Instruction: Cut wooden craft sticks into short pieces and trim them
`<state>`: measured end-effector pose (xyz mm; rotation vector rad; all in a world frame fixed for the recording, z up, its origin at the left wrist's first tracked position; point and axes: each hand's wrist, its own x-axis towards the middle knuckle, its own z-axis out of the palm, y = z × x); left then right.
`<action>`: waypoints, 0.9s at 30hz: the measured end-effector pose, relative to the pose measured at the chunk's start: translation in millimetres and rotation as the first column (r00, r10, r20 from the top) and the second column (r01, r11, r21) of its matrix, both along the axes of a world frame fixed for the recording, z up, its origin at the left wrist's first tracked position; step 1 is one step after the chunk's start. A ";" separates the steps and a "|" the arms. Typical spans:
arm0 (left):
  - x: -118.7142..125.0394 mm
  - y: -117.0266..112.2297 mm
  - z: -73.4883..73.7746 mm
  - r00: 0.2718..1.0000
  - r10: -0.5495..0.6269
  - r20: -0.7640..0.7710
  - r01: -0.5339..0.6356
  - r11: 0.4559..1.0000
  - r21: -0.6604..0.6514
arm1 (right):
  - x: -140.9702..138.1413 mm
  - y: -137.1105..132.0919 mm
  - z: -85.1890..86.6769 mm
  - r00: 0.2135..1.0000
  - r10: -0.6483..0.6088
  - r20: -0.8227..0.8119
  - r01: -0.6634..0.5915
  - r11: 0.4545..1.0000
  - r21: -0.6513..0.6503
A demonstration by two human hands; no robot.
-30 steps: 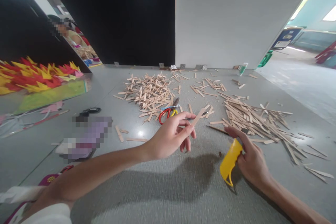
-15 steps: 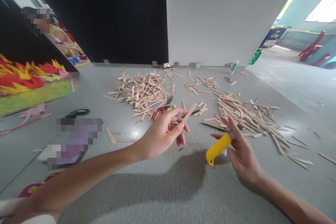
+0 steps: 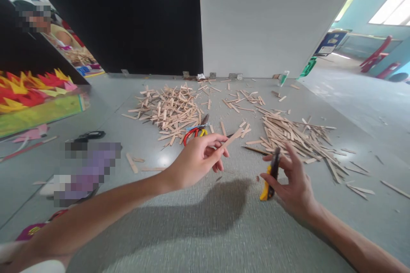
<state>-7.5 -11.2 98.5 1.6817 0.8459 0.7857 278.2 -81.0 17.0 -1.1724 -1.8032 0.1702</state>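
Between the fingers and thumb of my left hand (image 3: 200, 158) is a flat wooden craft stick (image 3: 233, 137), its free end tilted up to the right. My right hand (image 3: 296, 183) grips a yellow and black utility knife (image 3: 270, 177), held nearly upright with thumb and fingers around it; whether its blade is out I cannot tell. Just behind my left hand lie red-handled pliers (image 3: 188, 135), partly hidden by it. A thin dark pencil-like rod (image 3: 254, 150) rests on the grey surface between my hands.
A heap of short stick pieces (image 3: 173, 108) lies back left, and a pile of longer sticks (image 3: 288, 134) back right. Black (image 3: 128, 21) and white (image 3: 256, 21) panels stand behind. A box of paper flames (image 3: 41, 98) and a person (image 3: 62, 36) are at left.
The utility knife has turned in my right hand from slanting with its yellow side showing to nearly upright with its black side showing. My left hand still holds the stick.
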 end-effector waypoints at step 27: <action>6.0 15.5 -44.8 0.883 -0.212 -0.419 0.215 0.976 -0.041 | -4.5 -3.9 8.2 0.987 -0.103 -0.121 0.056 0.938 -0.343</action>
